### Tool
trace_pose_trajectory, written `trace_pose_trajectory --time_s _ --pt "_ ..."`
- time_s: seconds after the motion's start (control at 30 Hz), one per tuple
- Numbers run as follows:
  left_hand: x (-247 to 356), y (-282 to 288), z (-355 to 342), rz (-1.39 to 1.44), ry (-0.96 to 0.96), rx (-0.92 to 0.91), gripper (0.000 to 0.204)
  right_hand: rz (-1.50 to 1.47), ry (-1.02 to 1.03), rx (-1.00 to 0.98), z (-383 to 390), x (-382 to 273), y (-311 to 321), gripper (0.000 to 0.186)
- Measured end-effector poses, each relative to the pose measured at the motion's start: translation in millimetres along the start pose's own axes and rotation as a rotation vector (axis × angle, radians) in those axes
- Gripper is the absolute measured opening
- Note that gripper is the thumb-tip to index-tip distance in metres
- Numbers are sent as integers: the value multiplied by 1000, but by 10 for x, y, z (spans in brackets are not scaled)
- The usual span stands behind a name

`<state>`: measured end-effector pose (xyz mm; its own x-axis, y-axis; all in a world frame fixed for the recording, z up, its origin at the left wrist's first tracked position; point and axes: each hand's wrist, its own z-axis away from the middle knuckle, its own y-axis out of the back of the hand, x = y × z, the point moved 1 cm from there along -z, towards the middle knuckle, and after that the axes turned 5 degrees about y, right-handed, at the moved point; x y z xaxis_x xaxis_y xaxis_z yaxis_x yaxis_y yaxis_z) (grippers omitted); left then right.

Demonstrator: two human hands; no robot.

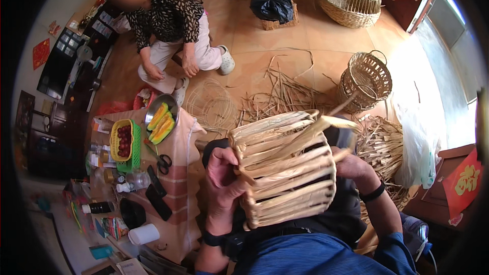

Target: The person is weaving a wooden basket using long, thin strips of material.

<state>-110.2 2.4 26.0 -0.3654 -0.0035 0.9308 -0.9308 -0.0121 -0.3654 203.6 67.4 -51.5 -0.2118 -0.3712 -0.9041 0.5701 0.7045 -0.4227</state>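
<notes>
Above the lap [347, 203], hold pale straw basket [290, 183] tilted between both hands, slatted wall facing up. Grip left edge with left hand [224, 173], thumb and fingers closed on it. Have right hand [350, 166] at right edge, partly hidden; cannot tell how tightly closed. Note loose strip [333, 122] crossing the wall, end free near right hand. Judge step in hand: working strip into wall. Judge next move to call for steady left hold, strip drawn snug without splitting.
</notes>
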Motion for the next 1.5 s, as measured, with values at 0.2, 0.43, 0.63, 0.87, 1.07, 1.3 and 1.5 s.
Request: trace_pose_trajectory --time_s 0.2,0.43,0.63,0.87,1.07,1.3,1.5 --pt "-59 10 70 35 83 123 59 -548 283 -94 -112 244 -231 48" --pt "-124 -61 138 -4 126 206 19 -41 120 11 -317 353 -660 48" --pt "-72 -48 172 -76 90 118 18 115 118 67 -326 378 -845 47" --pt "-110 2 181 -117 80 51 23 215 110 86 -305 375 -924 47" --pt "-79 -2 193 -119 111 21 19 265 108 101 -291 388 -968 46" --pt "-63 25 165 -115 154 58 17 295 115 99 -321 426 -1001 46" --pt "-21 106 110 -32 217 -32 20 311 114 98 -356 450 -1051 45"
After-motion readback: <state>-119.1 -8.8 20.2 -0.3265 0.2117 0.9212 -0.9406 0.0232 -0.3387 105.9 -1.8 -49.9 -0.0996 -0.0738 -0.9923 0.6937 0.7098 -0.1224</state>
